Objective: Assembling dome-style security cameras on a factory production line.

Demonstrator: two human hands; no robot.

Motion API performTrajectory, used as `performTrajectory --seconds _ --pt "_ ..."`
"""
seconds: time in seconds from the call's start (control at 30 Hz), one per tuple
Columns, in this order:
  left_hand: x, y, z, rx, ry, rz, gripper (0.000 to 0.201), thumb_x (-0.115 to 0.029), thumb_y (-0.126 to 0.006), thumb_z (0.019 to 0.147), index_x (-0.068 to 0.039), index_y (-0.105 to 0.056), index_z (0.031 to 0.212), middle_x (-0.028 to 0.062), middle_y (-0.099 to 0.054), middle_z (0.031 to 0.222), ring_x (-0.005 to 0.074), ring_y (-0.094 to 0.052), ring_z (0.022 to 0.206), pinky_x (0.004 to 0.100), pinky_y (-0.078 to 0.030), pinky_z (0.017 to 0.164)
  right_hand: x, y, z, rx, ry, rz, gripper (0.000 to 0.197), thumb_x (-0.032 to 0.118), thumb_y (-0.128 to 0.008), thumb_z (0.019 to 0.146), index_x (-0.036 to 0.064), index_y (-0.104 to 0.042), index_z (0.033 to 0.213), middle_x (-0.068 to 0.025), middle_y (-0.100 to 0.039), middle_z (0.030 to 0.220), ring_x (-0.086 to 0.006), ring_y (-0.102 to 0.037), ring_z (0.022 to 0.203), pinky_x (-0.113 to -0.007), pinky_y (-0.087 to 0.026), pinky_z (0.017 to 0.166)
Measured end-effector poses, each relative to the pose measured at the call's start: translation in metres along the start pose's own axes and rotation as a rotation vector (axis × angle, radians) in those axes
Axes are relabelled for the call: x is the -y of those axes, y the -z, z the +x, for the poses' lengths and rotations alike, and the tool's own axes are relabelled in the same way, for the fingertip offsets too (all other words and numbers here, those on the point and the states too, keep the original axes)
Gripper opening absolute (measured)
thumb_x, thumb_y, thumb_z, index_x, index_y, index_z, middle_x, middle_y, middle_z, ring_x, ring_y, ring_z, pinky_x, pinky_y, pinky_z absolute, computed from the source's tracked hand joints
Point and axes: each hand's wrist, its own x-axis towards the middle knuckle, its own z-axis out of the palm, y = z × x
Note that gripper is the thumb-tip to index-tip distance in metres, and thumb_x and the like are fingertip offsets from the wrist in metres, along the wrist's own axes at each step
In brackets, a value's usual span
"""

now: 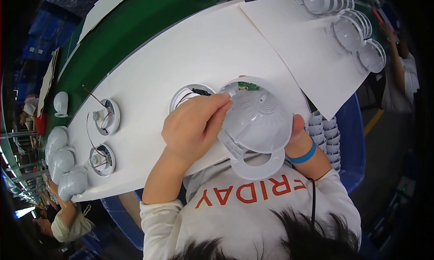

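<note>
My right hand [296, 132] grips the outer right side of a white dome-shaped plastic housing [257, 129], its fingers mostly hidden behind it. The open inner side faces up, showing a patch of small holes and a ring-shaped bracket at the lower end. A green circuit board [248, 86] sits inside near the far rim. At the housing's left rim, my left hand [194, 124] is closed in a pinch around a small white connector [232, 93]. Just behind that hand, a round white base [174, 101] with wires lies on the table, partly covered by the hand and housing.
Two more wired round bases [113, 117] [108, 167] lie to the left. White domed shells [61, 158] line the table's left end. Stacked clear-looking housings [350, 31] stand at the far right. A blue bin [355, 142] holds stacked white parts. Other people work at both sides.
</note>
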Motion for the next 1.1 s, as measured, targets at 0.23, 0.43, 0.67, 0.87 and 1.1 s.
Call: performTrajectory --seconds 0.23,0.43,0.67,0.87,1.1 --pt "0.001 -0.004 0.000 -0.014 -0.020 -0.018 0.018 0.010 -0.067 0.067 0.001 -0.062 0.081 0.0083 -0.060 0.069 0.0110 -0.052 0.054 0.0193 -0.039 0.044 -0.003 -0.003 0.006 0.045 -0.010 -0.041 0.112 0.062 -0.072 0.053 0.0047 -0.021 0.135 -0.0135 -0.035 0.130 -0.0234 -0.037 0.121 -0.037 -0.036 0.096" --pt "0.012 -0.007 -0.002 0.014 -0.064 0.093 0.023 0.004 -0.068 0.061 -0.004 -0.062 0.081 0.0039 -0.052 0.064 0.0171 -0.048 0.054 0.0271 -0.037 0.046 -0.006 -0.002 0.007 0.076 0.021 -0.093 0.114 0.060 -0.075 0.052 0.0052 -0.019 0.136 -0.0120 -0.038 0.129 -0.0236 -0.038 0.121 -0.036 -0.035 0.097" --pt "0.003 -0.006 -0.003 -0.035 -0.015 0.086 0.023 0.003 -0.068 0.057 -0.005 -0.060 0.077 0.0038 -0.049 0.063 0.0185 -0.044 0.054 0.0285 -0.034 0.047 -0.002 0.004 0.008 0.090 0.009 -0.108 0.113 0.045 -0.082 0.047 0.0053 -0.022 0.135 -0.0108 -0.041 0.126 -0.0224 -0.040 0.119 -0.034 -0.034 0.096" --pt "-0.002 -0.003 -0.005 0.005 0.107 0.027 0.021 0.004 -0.068 0.057 -0.003 -0.059 0.074 0.0058 -0.049 0.063 0.0199 -0.045 0.054 0.0286 -0.035 0.046 0.008 -0.002 0.008 0.069 0.017 -0.279 0.107 0.036 -0.083 0.046 0.0063 -0.027 0.133 -0.0088 -0.045 0.122 -0.0212 -0.042 0.115 -0.032 -0.034 0.095" --pt "0.001 -0.002 -0.007 0.059 0.065 -0.036 0.018 0.004 -0.067 0.059 -0.002 -0.058 0.074 0.0070 -0.050 0.062 0.0213 -0.047 0.054 0.0293 -0.037 0.047 0.006 -0.001 0.007 0.081 -0.004 -0.309 0.104 0.035 -0.083 0.048 0.0075 -0.029 0.132 -0.0081 -0.045 0.119 -0.0206 -0.043 0.114 -0.033 -0.034 0.094"
